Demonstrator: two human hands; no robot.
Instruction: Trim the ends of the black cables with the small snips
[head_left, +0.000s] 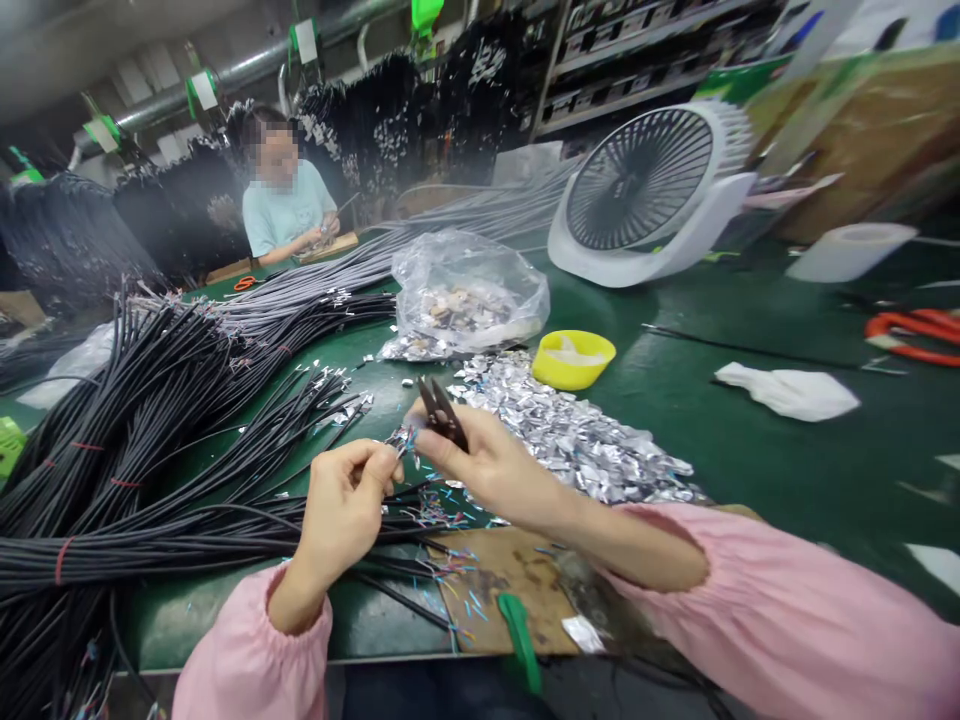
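My left hand [345, 505] is closed in a pinch on the stripped end of a cable, where thin coloured wires [409, 436] stick out. Right beside it, my right hand [491, 460] grips a pair of dark snips [444, 412], their blades pointing up and away from me. The thumb and fingertips of that hand are close to the wires; whether they touch is too small to tell. Below both hands, cut ends of black cables [442, 565] fan out over a brown board [499, 570] among small blue and red wire scraps.
Bundles of black cable [150, 400] cover the left side. Foil scraps [585, 440] are heaped right of centre, near a yellow ring-shaped container [574, 360], a plastic bag [472, 290] and a white fan [652, 190]. Orange-handled scissors [915, 335] lie far right. Another person [289, 210] sits opposite.
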